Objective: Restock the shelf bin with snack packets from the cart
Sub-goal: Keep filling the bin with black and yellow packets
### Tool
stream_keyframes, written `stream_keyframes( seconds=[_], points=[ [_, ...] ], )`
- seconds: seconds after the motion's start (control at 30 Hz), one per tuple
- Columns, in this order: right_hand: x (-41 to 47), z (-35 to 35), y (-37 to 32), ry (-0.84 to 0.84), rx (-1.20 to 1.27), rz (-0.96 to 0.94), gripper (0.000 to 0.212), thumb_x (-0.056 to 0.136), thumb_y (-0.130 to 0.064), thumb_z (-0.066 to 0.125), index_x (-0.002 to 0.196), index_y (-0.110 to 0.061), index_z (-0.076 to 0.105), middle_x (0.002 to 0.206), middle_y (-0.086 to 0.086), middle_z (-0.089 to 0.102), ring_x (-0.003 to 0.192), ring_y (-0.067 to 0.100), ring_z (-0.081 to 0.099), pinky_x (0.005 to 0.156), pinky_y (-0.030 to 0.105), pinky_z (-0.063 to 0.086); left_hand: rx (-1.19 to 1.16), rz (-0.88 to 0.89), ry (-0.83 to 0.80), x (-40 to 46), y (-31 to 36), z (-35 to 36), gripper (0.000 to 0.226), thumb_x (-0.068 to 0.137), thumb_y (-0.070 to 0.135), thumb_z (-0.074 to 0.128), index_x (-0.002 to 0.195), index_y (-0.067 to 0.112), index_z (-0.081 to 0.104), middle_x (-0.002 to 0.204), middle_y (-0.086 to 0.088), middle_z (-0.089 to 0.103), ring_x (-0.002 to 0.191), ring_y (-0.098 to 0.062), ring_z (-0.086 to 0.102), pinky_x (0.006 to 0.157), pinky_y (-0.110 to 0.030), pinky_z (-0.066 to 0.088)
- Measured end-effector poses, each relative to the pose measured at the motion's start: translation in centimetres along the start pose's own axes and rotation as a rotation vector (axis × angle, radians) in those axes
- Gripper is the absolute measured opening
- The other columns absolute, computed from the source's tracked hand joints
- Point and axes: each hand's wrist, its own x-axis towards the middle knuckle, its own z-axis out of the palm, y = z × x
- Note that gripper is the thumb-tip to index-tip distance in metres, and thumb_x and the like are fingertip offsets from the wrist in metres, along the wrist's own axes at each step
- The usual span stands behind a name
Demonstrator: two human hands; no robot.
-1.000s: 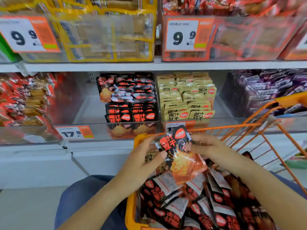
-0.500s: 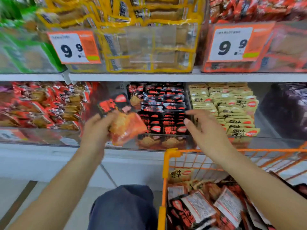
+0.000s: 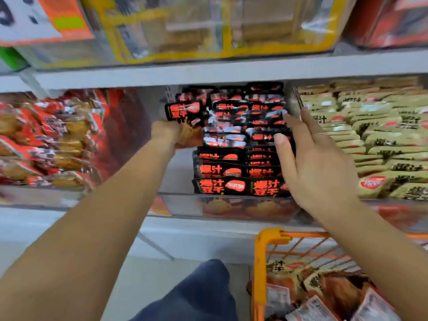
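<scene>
Now the left hand [image 3: 165, 133] is up at the shelf bin [image 3: 231, 205], fingers clenched around one black-and-red snack packet [image 3: 185, 112], holding it upright just left of the black packets [image 3: 240, 158] stacked in the bin's two rows. Over on the other side, the right hand [image 3: 317, 167] is flat against the stack's right edge, its fingers [image 3: 280, 139] straight and released, gripping nothing, fingertips touching the black packets. Beige packets [image 3: 382, 140] fill the neighbouring compartment to the right, red packets [image 3: 51, 140] the one to the left. Down below, the orange cart [image 3: 260, 262] sits at lower right with more packets piled inside. Above, a yellow-framed display box [image 3: 208, 26] stands on the upper shelf [image 3: 208, 70].
</scene>
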Motion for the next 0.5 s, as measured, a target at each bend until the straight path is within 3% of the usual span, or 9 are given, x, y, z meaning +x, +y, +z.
stream_keyframes(
  seconds=[0.03, 0.17, 0.27, 0.37, 0.5],
  points=[
    [0.0, 0.2, 0.1, 0.015, 0.0, -0.016, 0.059, 0.099, -0.047, 0.02, 0.133, -0.011, 0.053, 0.14, 0.019, 0.049, 0.107, 0.035, 0.064, 0.054, 0.036, 0.051, 0.056, -0.019, 0.012, 0.5, 0.2, 0.4, 0.034, 0.083, 0.005, 0.065, 0.116, -0.005, 0.061, 0.119, -0.016, 0.064, 0.108, -0.022, 0.062, 0.076, -0.032, 0.049],
    [0.0, 0.5, 0.3, 0.06, 0.006, -0.029, 0.054, 0.1, -0.046, 0.024, 0.133, -0.014, 0.052, 0.141, 0.018, 0.049, 0.103, 0.035, 0.065, 0.053, 0.031, 0.047, 0.251, 0.011, 0.039, 0.9, 0.5, 1.8, 0.042, 0.088, 0.022, 0.062, 0.121, -0.002, 0.053, 0.123, -0.015, 0.06, 0.113, -0.029, 0.059, 0.09, -0.033, 0.046],
    [-0.1, 0.5, 0.3, 0.061, 0.016, -0.019, 0.055, 0.1, -0.046, 0.022, 0.134, -0.014, 0.052, 0.142, 0.016, 0.047, 0.102, 0.035, 0.066, 0.054, 0.028, 0.039, 0.203, 0.102, 0.012, 1.0, -0.3, 2.7, 0.038, 0.091, 0.024, 0.055, 0.12, 0.0, 0.049, 0.12, -0.018, 0.06, 0.112, -0.032, 0.058, 0.087, -0.035, 0.046],
    [-0.1, 0.4, 0.3, 0.066, 0.036, -0.004, 0.058, 0.099, -0.048, 0.02, 0.134, -0.015, 0.051, 0.144, 0.015, 0.045, 0.109, 0.036, 0.062, 0.06, 0.035, 0.048, 0.241, 0.156, -0.041, 0.9, -0.6, 3.0, 0.036, 0.089, 0.022, 0.052, 0.119, 0.003, 0.053, 0.113, -0.018, 0.063, 0.106, -0.033, 0.06, 0.083, -0.036, 0.047],
    [-0.2, 0.5, 0.2, 0.078, 0.027, 0.003, 0.059, 0.099, -0.049, 0.018, 0.134, -0.016, 0.052, 0.145, 0.016, 0.045, 0.113, 0.036, 0.06, 0.063, 0.037, 0.05, 0.249, 0.196, -0.112, 0.5, -0.5, 2.9, 0.042, 0.088, 0.022, 0.052, 0.128, 0.008, 0.048, 0.116, -0.013, 0.062, 0.109, -0.03, 0.058, 0.087, -0.034, 0.043]
  ],
)
